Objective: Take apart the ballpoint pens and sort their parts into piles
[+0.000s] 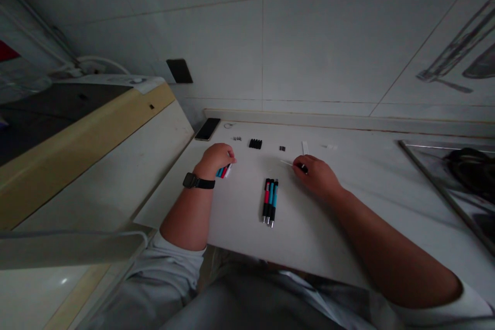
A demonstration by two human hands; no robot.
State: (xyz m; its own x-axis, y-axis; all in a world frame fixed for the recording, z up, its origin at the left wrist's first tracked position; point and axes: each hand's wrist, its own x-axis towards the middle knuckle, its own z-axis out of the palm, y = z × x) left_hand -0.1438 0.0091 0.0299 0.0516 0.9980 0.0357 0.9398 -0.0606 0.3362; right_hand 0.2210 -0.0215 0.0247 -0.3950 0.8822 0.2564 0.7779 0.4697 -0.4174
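Note:
My left hand (218, 157) is at the far left of the white counter, fingers curled down over several coloured pen barrels (225, 171) in blue, red and white. Its fingertips pinch at the barrels' upper end; whether one is lifted I cannot tell. My right hand (319, 176) is closed on a thin white pen refill (286, 163), which points left from the fingertips. A small black piece (302, 168) shows at the same fingers. Between my hands lie three assembled pens (270, 202), one red and two blue, side by side with metal tips toward me.
Along the back sit small metal pieces (237, 138), black grips (255, 144), small black parts (282, 148), white refills (305, 147) and tiny pale parts (328, 146). A phone (208, 129) lies back left. A stove (464, 180) bounds the right; tiled wall (309, 51) rises behind.

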